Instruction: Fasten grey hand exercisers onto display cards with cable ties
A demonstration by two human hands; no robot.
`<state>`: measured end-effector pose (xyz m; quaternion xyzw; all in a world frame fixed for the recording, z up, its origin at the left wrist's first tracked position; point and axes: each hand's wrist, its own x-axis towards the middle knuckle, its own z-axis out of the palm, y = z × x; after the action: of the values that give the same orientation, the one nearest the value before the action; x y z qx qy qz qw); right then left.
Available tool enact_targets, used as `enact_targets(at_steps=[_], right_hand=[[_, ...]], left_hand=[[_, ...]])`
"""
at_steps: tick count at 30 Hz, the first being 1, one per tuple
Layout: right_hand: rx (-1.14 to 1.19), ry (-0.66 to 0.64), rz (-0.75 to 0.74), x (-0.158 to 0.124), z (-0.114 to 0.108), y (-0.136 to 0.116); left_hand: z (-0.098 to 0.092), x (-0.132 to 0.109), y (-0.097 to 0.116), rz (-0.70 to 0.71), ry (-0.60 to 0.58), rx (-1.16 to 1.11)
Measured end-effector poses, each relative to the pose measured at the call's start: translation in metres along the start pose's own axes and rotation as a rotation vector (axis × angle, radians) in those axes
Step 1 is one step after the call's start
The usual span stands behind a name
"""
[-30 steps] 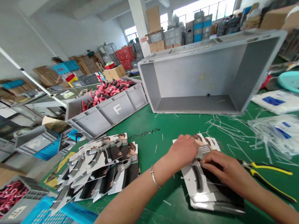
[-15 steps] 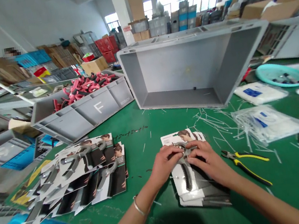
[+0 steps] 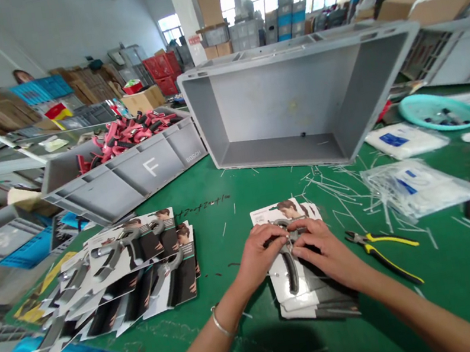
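A person leans over a green rubber bench mat, both bare hands drawn close together on one packaged item, where a moment earlier the left hand lay flatter on the card and further round its top edge. The left hand and the right hand now curl in from either side, their fingers closed around the metal head of a grey-and-black hand grip strengthener, so both are grasping it, though the fingers hide exactly how it is pinched. The strengthener lies on a white printed backing card, its dark handle running down the card, and the card sits on a small stack of similar cards in the middle of the mat, directly under the hands. Just beyond the right hand rest yellow-and-black handled pliers, untouched, among scattered thin white plastic offcuts. Left of the hands spreads a fanned pile of carded grip strengtheners, and further off stand a grey plastic crate marked F, holding a heap of pink-and-black grips, and a large empty-looking grey crate tipped up on its side
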<state>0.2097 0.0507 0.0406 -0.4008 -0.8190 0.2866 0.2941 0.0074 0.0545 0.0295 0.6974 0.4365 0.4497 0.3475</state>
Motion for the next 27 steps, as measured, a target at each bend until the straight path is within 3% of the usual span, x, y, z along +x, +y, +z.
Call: enact_targets(at_steps=[11,13,18,22,27], right_hand=[[0.083,0.054,0.032,0.003,0.001,-0.001],[0.103,0.060,0.040,0.006,0.001,-0.002],[0.145,0.041,0.052,0.011,0.005,-0.003],[0.215,0.116,0.110,0.011,0.009,-0.003],[0.167,0.200,0.090,0.015,0.021,-0.004]], left_hand=[[-0.003,-0.005,0.000,0.142,-0.065,0.094],[-0.005,-0.003,0.002,0.115,-0.083,0.060],[-0.006,0.001,0.021,-0.004,0.056,0.016],[0.007,-0.014,0.040,0.204,0.060,0.336],[0.027,-0.044,0.035,0.481,-0.231,0.679]])
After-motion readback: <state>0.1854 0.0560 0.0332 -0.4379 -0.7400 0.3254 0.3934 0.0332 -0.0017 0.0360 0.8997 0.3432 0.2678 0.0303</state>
